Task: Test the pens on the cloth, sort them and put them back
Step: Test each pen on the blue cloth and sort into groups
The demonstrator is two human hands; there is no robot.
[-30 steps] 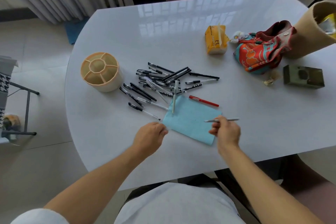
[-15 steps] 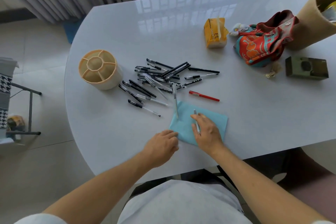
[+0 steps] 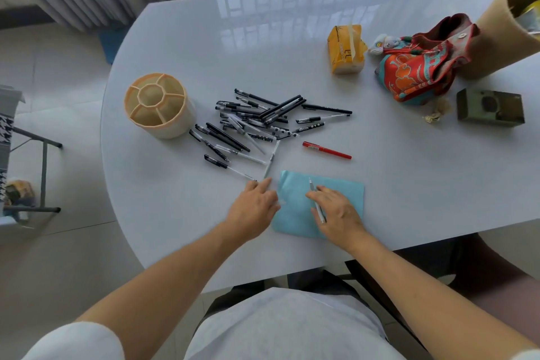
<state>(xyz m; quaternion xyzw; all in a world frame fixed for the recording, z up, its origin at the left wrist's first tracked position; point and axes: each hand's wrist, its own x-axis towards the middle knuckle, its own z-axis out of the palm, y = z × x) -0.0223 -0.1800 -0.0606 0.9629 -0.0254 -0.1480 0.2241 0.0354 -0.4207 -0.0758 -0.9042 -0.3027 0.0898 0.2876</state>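
The light blue rectangular cloth [image 3: 339, 193] is lying near the six o'clock edge of the glossy white rounded table [image 3: 292, 47], with bare tabletop stretching open toward three o'clock. The right hand [image 3: 336, 213] is resting on it, fingers closed around a slim clear pen [image 3: 317, 202] whose tip is pointing to twelve o'clock. The left hand [image 3: 254, 207] is lying open at the cloth's nine o'clock edge — half a second ago it was curled farther back. A heap of black pens [image 3: 257, 120] is sitting at eleven o'clock, a red pen [image 3: 326, 150] just beyond the cloth, and the beige compartmented round holder [image 3: 157, 104] farther toward ten o'clock. Pale floor tiles are showing beside the table.
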